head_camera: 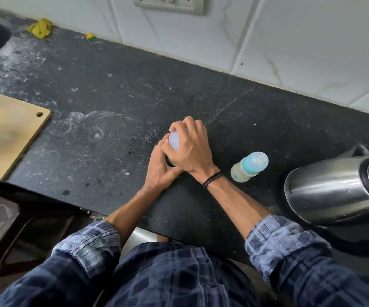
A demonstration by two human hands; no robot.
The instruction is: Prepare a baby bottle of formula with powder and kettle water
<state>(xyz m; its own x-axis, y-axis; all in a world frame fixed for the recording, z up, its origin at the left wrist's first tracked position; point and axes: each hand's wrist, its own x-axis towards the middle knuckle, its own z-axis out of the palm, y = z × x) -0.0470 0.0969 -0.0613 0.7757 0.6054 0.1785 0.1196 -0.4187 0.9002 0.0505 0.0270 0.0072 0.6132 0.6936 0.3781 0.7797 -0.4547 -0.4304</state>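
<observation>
Head, right hand (190,149) curled atop container (174,140), left hand (159,168) gripping below

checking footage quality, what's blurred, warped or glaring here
Head view: cutting board blurred at the left edge; left hand and right hand on the container sharp, baby bottle too; kettle leans outward from wide-angle distortion and shows bright reflection streaks.

- Counter (117,103): dark speckled stone, matt, dusty.
- Kettle (334,189): brushed shiny steel.
- Baby bottle (248,167): cloudy plastic.
- Cutting board (8,129): pale wood.
- Wall tiles (300,41): glossy marbled white.
- Sleeves (289,247): checked cloth.
</observation>
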